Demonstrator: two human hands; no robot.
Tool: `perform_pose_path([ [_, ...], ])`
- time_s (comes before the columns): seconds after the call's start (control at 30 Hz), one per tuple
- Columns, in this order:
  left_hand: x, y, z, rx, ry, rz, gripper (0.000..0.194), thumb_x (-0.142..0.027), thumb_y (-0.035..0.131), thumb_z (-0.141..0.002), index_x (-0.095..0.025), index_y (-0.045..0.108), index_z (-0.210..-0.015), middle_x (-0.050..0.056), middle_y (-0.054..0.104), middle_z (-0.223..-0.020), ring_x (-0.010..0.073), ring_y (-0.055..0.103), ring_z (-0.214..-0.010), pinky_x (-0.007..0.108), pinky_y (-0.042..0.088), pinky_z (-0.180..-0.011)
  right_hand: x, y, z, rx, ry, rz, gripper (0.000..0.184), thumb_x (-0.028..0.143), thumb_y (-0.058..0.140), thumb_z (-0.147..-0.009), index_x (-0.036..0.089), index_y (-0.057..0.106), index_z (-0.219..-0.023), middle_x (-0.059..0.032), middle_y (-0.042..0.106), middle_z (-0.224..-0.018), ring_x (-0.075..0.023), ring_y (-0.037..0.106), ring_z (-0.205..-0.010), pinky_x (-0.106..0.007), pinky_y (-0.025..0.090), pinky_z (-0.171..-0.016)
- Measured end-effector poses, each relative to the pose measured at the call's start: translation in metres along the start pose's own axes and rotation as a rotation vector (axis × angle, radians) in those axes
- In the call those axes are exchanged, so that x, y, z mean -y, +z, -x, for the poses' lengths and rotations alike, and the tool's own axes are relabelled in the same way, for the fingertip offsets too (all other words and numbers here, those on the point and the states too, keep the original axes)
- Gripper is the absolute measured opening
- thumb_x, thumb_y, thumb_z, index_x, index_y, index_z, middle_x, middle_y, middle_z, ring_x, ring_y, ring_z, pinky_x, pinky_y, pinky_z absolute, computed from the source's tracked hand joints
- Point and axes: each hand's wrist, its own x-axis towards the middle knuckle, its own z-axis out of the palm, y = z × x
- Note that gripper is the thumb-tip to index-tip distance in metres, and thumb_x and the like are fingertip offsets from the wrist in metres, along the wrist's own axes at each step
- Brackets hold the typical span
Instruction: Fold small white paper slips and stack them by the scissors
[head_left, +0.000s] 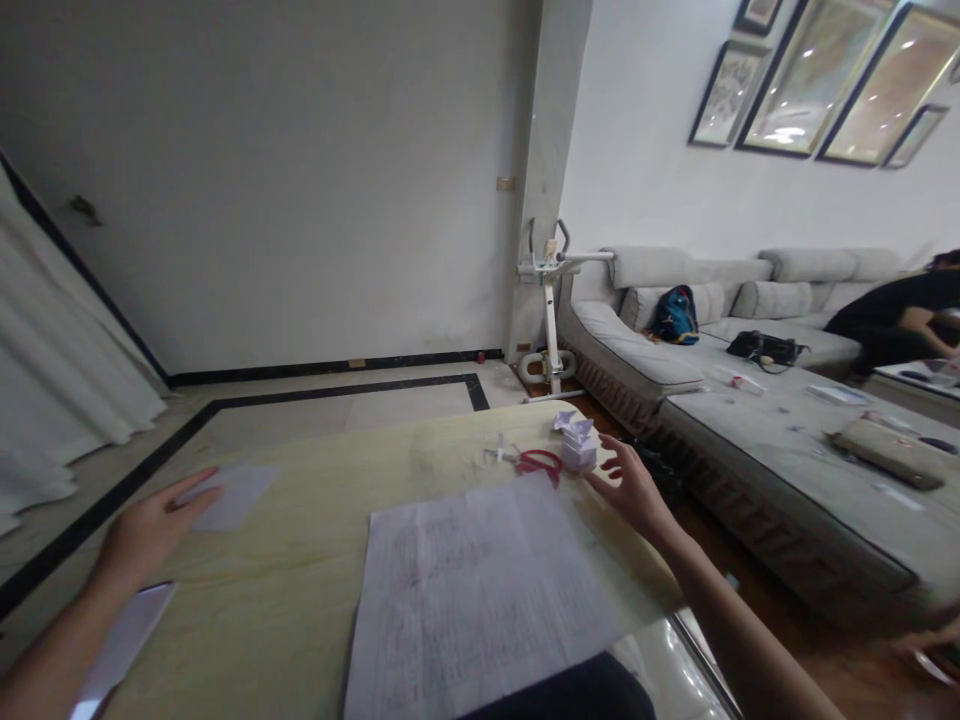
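Observation:
At the left side of the yellowish table [300, 560], my left hand [154, 525] pinches a small white sheet of paper [240, 498] between thumb and fingers. My right hand [634, 490] is at the far right corner, its fingers apart and curved beside a small stack of folded white paper pieces [579, 450]. Whether its fingertips touch the stack I cannot tell. Scissors with red handles [540, 462] lie just left of the stack. A large sheet with faint print [480, 590] covers the table's near middle.
A flat device with a bright screen [127, 645] lies under my left forearm. To the right stands a grey sofa [787, 450] with bags on it, and a person in dark clothes [900, 310] sits there. White exercise equipment [553, 320] stands beyond the table.

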Motion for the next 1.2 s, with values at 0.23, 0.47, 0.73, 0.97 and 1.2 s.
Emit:
perform_pose_path([
  [0.23,-0.073,-0.001,0.043,-0.032,0.061,0.275,0.066,-0.049,0.057,-0.074,-0.012,0.061,-0.13,-0.003,0.073,-0.073,0.0211,0.068,-0.074,0.025,0.052,-0.064,0.048,-0.001,0.003,-0.038,0.027,-0.185,0.059,0.047,0.063,-0.086,0.02,0.044,-0.134,-0.0163,0.06,-0.117,-0.0237,0.064,-0.081,-0.043,0.058,-0.072],
  [0.47,-0.158,0.028,0.157,0.344,0.234,0.656,0.07,-0.044,0.067,-0.073,-0.021,0.051,-0.138,-0.001,0.071,-0.075,0.0216,0.071,-0.072,0.03,0.057,-0.07,0.157,0.011,0.024,0.299,0.018,-0.557,0.04,0.035,0.063,-0.089,0.023,0.055,-0.127,-0.0094,0.066,-0.113,-0.0223,0.064,-0.093,-0.041,0.053,-0.086],
  [0.73,-0.166,0.068,0.237,0.476,0.253,0.738,0.054,-0.038,0.068,-0.078,-0.034,0.056,-0.13,0.005,0.072,-0.113,0.0281,0.067,-0.108,0.035,0.056,-0.085,0.188,0.043,0.055,0.286,0.224,-0.711,0.031,0.046,0.064,-0.085,0.02,0.06,-0.07,-0.0001,0.06,-0.069,-0.0179,0.056,-0.069,-0.029,0.048,-0.065],
  [0.97,-0.164,0.064,0.248,0.668,0.057,0.863,0.052,-0.065,0.061,-0.074,-0.026,0.072,-0.107,0.005,0.075,-0.074,0.0287,0.072,-0.076,0.033,0.058,-0.058,0.192,0.033,0.06,0.41,0.28,-0.718,0.045,0.049,0.064,-0.083,0.021,0.039,-0.057,0.006,0.035,-0.057,-0.0113,0.037,-0.054,-0.023,0.029,-0.048],
  [1.2,-0.181,0.054,0.26,0.604,0.084,0.776,0.034,-0.062,0.063,-0.073,-0.031,0.069,-0.061,0.005,0.073,-0.063,0.0293,0.07,-0.068,0.035,0.058,-0.061,0.188,0.031,0.062,0.494,0.308,-0.699,0.044,0.048,0.062,-0.083,0.021,0.038,-0.058,0.0064,0.033,-0.058,-0.0107,0.034,-0.054,-0.024,0.026,-0.049],
])
